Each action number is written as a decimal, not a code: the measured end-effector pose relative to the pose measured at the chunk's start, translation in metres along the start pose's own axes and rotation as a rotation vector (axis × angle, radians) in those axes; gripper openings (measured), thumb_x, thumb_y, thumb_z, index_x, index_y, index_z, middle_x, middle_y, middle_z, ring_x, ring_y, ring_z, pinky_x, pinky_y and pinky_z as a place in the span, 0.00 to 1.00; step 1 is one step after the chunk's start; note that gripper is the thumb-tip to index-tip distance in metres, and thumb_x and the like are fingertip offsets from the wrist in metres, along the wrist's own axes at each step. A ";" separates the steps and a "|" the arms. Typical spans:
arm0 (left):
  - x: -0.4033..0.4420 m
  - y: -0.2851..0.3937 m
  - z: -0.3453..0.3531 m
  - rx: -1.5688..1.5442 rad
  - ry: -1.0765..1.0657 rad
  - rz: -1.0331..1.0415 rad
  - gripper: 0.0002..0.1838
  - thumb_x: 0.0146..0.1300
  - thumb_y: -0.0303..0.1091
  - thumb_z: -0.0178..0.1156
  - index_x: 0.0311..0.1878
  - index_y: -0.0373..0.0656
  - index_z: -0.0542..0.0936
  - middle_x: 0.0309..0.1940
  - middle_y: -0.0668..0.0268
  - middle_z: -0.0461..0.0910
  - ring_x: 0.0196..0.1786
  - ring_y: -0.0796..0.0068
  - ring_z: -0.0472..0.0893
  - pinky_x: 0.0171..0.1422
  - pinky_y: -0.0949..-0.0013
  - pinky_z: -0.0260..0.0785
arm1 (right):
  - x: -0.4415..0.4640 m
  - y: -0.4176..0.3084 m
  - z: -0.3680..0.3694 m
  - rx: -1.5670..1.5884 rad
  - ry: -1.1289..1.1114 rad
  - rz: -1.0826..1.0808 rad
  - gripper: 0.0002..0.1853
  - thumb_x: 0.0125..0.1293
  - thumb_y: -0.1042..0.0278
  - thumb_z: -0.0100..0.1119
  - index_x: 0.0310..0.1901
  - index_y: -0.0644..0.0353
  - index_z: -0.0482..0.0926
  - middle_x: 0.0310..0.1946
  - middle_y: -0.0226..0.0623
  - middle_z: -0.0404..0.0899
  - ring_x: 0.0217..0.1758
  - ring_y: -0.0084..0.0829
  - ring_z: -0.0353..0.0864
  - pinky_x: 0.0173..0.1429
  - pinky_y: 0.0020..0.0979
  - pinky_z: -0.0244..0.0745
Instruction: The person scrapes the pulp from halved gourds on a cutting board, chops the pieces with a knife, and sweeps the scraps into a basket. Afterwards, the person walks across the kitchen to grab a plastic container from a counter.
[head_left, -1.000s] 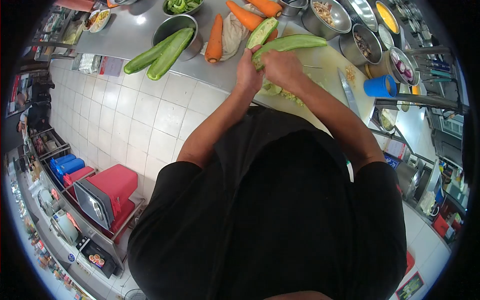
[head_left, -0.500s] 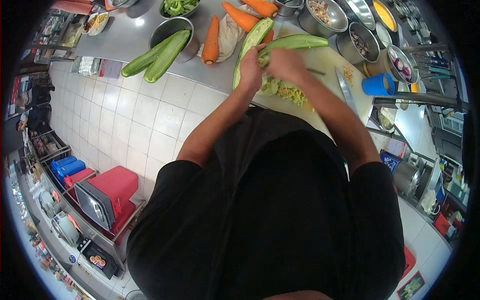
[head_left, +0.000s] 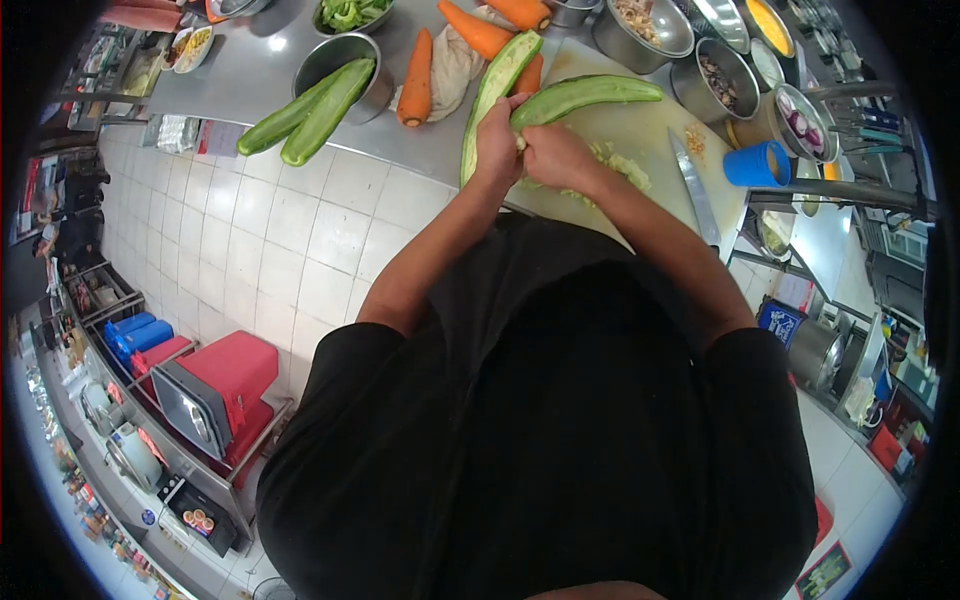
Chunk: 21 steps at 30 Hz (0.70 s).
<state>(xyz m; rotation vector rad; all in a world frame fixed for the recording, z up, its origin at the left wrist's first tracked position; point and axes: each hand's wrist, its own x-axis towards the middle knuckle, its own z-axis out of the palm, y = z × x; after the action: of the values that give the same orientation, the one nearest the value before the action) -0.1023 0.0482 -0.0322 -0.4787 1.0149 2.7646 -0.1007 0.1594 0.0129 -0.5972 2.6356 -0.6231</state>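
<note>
My left hand (head_left: 497, 145) is closed on a cucumber half (head_left: 590, 92), whose curved green body reaches out to the right over the cutting board (head_left: 660, 185). My right hand (head_left: 558, 158) is a closed fist right beside it, the two hands nearly touching. Whatever the right fingers hold is hidden. Beside my left hand, a second cucumber half (head_left: 497, 85) lies with its pale, seedy face showing. Scraped pale green pulp (head_left: 625, 168) is on the board under and beyond my right wrist. A knife (head_left: 692, 185) rests at the board's right side.
Two cucumbers (head_left: 325, 120) lean out of a steel pot (head_left: 375, 95). Several carrots (head_left: 415, 80) lie around a cloth (head_left: 457, 72). Toward the right are a blue cup (head_left: 755, 166), chopped bits (head_left: 695, 140), and steel bowls, one with sliced onion (head_left: 803, 130).
My right hand has drawn left and down, close against my left hand. The thin handle that stuck out beyond it is out of sight. The curved cucumber half has shifted slightly.
</note>
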 end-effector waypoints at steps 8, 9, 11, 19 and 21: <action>0.007 -0.001 0.008 -0.018 -0.059 -0.085 0.25 0.79 0.47 0.35 0.60 0.35 0.71 0.55 0.54 0.77 0.56 0.60 0.78 0.62 0.56 0.72 | -0.049 0.023 -0.026 0.046 0.303 -0.093 0.09 0.59 0.69 0.50 0.33 0.63 0.79 0.31 0.50 0.80 0.39 0.54 0.81 0.45 0.51 0.75; 0.005 0.004 0.014 -0.003 -0.036 -0.086 0.25 0.79 0.47 0.35 0.61 0.35 0.71 0.56 0.54 0.76 0.56 0.59 0.78 0.62 0.55 0.73 | -0.053 0.029 -0.034 0.020 0.351 -0.094 0.09 0.59 0.69 0.50 0.34 0.63 0.79 0.31 0.49 0.80 0.38 0.53 0.81 0.45 0.50 0.75; 0.002 0.007 0.018 -0.002 -0.006 -0.089 0.25 0.79 0.47 0.36 0.61 0.35 0.70 0.57 0.53 0.75 0.56 0.58 0.78 0.62 0.53 0.73 | -0.061 0.059 -0.024 -0.154 0.274 -0.073 0.08 0.60 0.68 0.52 0.33 0.62 0.79 0.31 0.47 0.81 0.37 0.51 0.82 0.44 0.49 0.76; 0.001 0.001 0.036 0.082 -0.063 -0.039 0.25 0.78 0.45 0.38 0.60 0.33 0.72 0.51 0.55 0.78 0.51 0.64 0.80 0.56 0.61 0.75 | -0.005 0.054 -0.087 -0.336 0.161 0.318 0.12 0.60 0.67 0.54 0.38 0.59 0.86 0.38 0.49 0.85 0.41 0.47 0.86 0.45 0.47 0.80; 0.012 -0.016 0.020 0.231 -0.087 0.085 0.25 0.78 0.45 0.39 0.60 0.33 0.73 0.50 0.56 0.78 0.51 0.66 0.79 0.57 0.64 0.73 | 0.001 0.025 -0.076 -0.307 0.021 0.260 0.13 0.59 0.67 0.54 0.39 0.60 0.87 0.40 0.51 0.85 0.43 0.47 0.87 0.47 0.47 0.80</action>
<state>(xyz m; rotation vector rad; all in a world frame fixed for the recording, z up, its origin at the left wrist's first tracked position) -0.1143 0.0741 -0.0321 -0.2859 1.3397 2.6654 -0.1423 0.2048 0.0641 -0.3196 2.7861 -0.1501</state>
